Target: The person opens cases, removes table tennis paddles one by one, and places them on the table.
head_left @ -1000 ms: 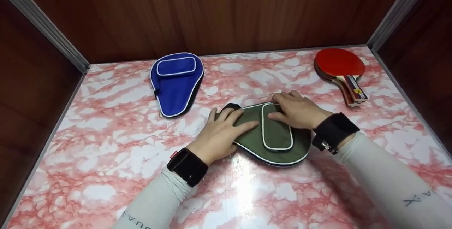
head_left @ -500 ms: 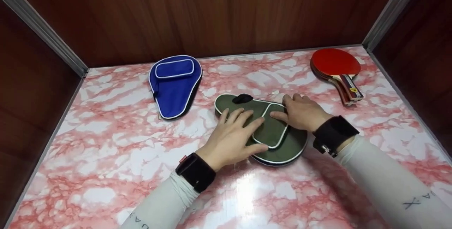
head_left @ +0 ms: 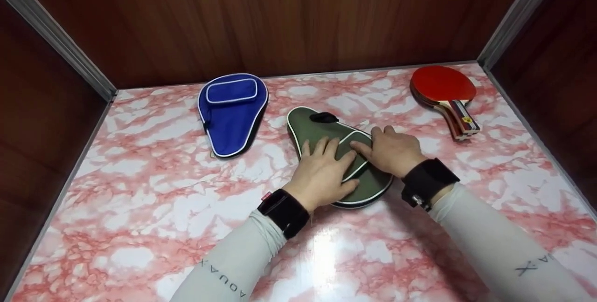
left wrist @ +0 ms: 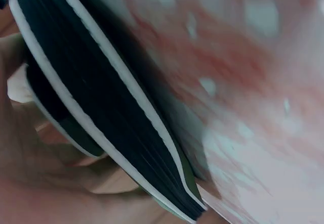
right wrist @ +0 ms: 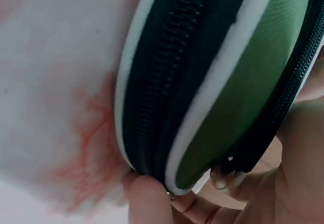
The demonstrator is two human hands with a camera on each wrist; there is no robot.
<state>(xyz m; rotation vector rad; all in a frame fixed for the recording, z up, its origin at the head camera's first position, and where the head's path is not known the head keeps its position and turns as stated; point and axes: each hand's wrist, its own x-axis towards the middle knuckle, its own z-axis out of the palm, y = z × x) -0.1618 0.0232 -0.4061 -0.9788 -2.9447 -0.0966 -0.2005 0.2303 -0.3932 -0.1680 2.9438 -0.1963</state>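
Observation:
A green paddle-shaped table tennis bat case (head_left: 309, 129) with white piping lies slanted before me in the head view. My left hand (head_left: 322, 178) rests on its near left side, fingers spread over the cloth and pocket. At the far right edge, my right hand (head_left: 394, 150) grips the case, thumb on the pocket. The right wrist view shows fingertips (right wrist: 147, 196) at the lower end of the zipper (right wrist: 172, 57), whose visible teeth are joined. A tiny metal glint shows between them. Dark side cloth (left wrist: 96, 77) of the case fills much of the left wrist view.
A blue bat case (head_left: 229, 120) lies at the back left, its wide end toward the wooden back wall (head_left: 298, 17). Stacked table tennis bats (head_left: 443, 83), red on top, lie at the back right. The table (head_left: 126, 255) has a red-and-white marbled surface.
The green case has turned so its narrow end points farther away. My left hand has shifted right, from the narrow end toward the pocket. My right hand stays at the far edge.

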